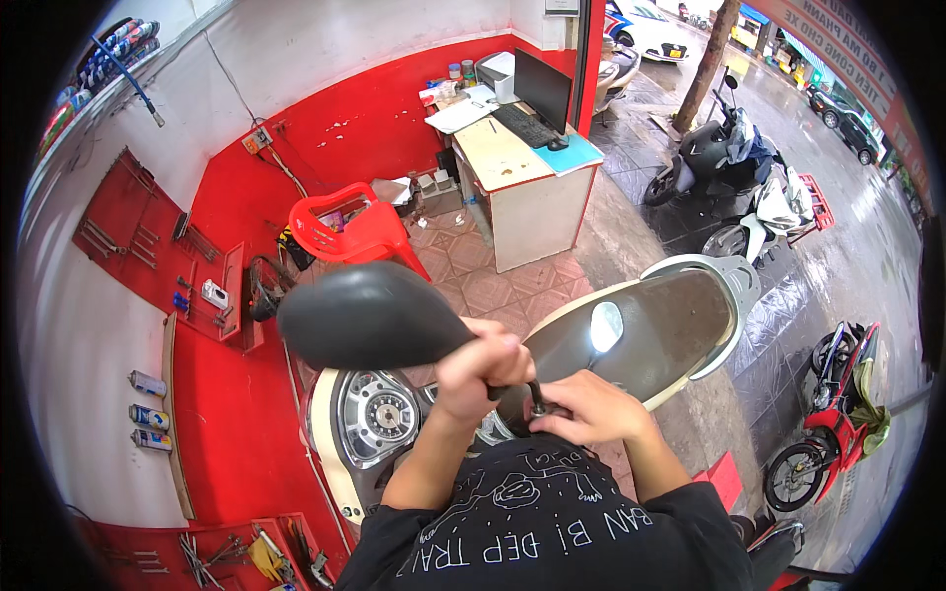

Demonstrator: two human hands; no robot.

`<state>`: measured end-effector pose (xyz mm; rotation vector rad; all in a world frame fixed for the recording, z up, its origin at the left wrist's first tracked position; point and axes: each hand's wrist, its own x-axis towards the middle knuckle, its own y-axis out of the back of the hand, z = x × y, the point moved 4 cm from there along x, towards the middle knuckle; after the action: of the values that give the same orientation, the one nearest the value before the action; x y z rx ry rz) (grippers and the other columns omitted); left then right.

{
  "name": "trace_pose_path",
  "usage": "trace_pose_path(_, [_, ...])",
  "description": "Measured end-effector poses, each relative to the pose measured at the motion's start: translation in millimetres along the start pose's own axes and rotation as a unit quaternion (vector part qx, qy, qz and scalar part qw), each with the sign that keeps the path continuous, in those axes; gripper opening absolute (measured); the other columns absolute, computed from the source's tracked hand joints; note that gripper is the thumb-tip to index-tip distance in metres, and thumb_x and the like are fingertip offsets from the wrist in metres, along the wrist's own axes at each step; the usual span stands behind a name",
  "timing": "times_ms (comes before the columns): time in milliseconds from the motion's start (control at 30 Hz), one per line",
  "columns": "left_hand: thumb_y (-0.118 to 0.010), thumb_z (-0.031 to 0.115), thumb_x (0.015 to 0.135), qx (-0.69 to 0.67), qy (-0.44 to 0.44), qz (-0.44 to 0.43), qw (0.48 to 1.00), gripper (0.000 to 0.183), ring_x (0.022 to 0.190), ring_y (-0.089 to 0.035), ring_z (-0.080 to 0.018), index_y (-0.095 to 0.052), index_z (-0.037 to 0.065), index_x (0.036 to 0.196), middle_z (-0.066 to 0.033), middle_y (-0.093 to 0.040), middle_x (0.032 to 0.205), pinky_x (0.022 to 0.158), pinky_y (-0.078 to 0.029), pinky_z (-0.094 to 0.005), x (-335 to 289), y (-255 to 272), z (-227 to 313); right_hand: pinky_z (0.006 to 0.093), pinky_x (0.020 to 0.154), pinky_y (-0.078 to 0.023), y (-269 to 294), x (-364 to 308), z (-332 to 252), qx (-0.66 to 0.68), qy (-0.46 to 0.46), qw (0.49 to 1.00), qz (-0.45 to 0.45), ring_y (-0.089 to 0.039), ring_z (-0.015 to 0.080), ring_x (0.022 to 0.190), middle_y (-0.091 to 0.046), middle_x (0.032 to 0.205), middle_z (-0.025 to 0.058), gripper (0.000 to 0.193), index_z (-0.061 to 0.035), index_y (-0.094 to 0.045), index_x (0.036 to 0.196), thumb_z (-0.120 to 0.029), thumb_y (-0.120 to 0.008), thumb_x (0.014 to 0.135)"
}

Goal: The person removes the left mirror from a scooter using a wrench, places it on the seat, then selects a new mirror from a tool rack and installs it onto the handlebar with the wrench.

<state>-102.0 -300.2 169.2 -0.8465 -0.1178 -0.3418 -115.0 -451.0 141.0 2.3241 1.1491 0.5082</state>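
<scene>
A black rear-view mirror (pixel 360 317) on a stem stands over the handlebar of a cream scooter (pixel 690 295). My left hand (pixel 480 362) is closed around the mirror's arm just below the mirror housing. At the foot of the stem, my right hand (pixel 589 409) pinches the thin metal rod (pixel 537 396) with its fingertips. Both hands sit above the scooter's round speedometer (pixel 381 414) and in front of its dark brown seat (pixel 650 335). The stem's lower end is hidden by my fingers.
A red plastic chair (pixel 355 229) and a desk (pixel 517 187) with a monitor and keyboard stand behind the scooter. Red tool boards (pixel 148 246) hang on the left wall, with spray cans below. Other motorbikes (pixel 734 177) and a red one (pixel 838 414) are parked on the wet pavement at right.
</scene>
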Motion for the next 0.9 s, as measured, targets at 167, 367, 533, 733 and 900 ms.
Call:
trace_pose_path(167, [-0.042,0.016,0.088,-0.181,-0.041,0.026,0.982,0.037,0.042,-0.019,-0.0095,-0.025,0.018,0.055,0.0053,-0.019,0.046,0.048,-0.023,-0.0303,-2.4,6.6,1.5,0.0296,0.052,-0.043,-1.4,-7.6,-3.5,0.182,0.085,0.972,0.120,-0.055,0.0150,0.057,-0.057,0.069,0.0066,0.026,0.0011,-0.059,0.088,-0.024,-0.064,0.092])
trace_pose_path(367, [-0.043,0.010,0.085,-0.007,-0.305,0.051,0.951,0.035,0.042,-0.024,-0.0130,-0.025,0.013,0.055,0.0013,-0.027,0.046,0.049,-0.029,-0.0324,-10.3,-6.2,-0.7,0.0228,0.052,-0.032,-41.2,13.8,16.5,0.515,0.067,0.808,0.277,-0.034,0.0059,0.057,-0.042,0.074,-0.0005,0.040,-0.0021,-0.048,0.115,-0.040,-0.041,0.104])
trace_pose_path(533, [-0.056,-0.010,0.070,0.427,-0.383,-0.018,0.819,0.024,0.043,-0.049,-0.0204,-0.042,-0.002,0.053,-0.0093,-0.050,0.050,0.049,-0.043,-0.0339,-17.5,-34.9,-8.5,0.0266,0.075,-0.046,-47.1,26.9,29.3,0.408,-0.016,0.880,0.243,-0.055,0.0134,0.083,-0.054,0.097,0.0061,0.034,-0.0019,-0.040,0.127,-0.028,-0.042,0.105])
trace_pose_path(733, [-0.060,-0.001,0.077,0.582,-0.079,0.045,0.808,0.023,0.042,-0.052,-0.0194,-0.053,-0.002,0.055,-0.0123,-0.056,0.051,0.047,-0.042,-0.0302,-19.8,-25.8,-5.0,0.0416,0.074,-0.049,-17.8,7.6,13.4,0.031,-0.021,0.999,0.020,-0.063,0.0329,0.085,-0.063,0.092,0.0174,0.019,0.0008,-0.056,0.099,-0.013,-0.061,0.088])
trace_pose_path(900, [-0.046,0.012,0.087,-0.047,-0.011,0.004,0.999,0.037,0.041,-0.020,-0.0099,-0.027,0.014,0.055,0.0052,-0.022,0.045,0.045,-0.022,-0.0299,-4.2,-0.1,9.2,0.0438,0.060,-0.046,-2.6,-7.5,-12.1,-0.073,0.072,0.994,0.043,-0.058,0.0379,0.069,-0.055,0.073,0.0160,0.021,-0.0009,-0.052,0.084,-0.018,-0.065,0.085])
